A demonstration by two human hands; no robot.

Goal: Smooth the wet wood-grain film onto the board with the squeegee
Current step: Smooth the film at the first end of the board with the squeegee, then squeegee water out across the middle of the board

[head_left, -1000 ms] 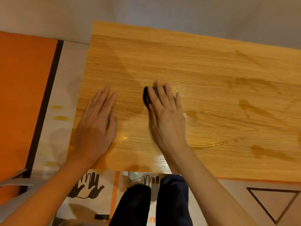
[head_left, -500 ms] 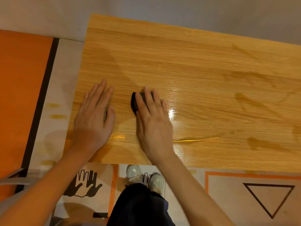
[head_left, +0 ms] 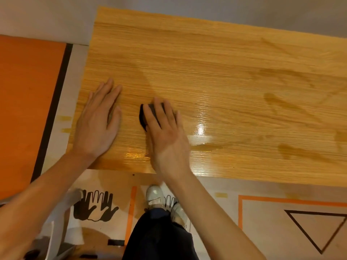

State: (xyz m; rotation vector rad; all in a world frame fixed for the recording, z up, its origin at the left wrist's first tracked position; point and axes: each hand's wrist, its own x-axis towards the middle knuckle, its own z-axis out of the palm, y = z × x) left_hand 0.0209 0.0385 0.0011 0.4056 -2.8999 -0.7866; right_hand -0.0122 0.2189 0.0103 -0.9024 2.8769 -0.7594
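A board covered with glossy wood-grain film [head_left: 225, 81] fills the middle of the view; wet patches and streaks darken its right half. My right hand [head_left: 165, 136] presses a small black squeegee [head_left: 145, 114] flat onto the film near the front left, its fingers covering most of the tool. To its left, my left hand [head_left: 97, 124] lies flat on the film, fingers together and holding nothing. A shiny puddle [head_left: 204, 147] sits just right of my right wrist.
An orange panel [head_left: 28, 109] with a black stripe lies left of the board. In front of the board the floor covering shows black hand prints [head_left: 93, 207] and a triangle outline [head_left: 317, 229]. My shoes [head_left: 155, 196] and dark trousers are below the front edge.
My right hand has slid the squeegee leftward and toward the front edge, closing on my left hand. The left hand has stayed flat in place. The view has shifted slightly.
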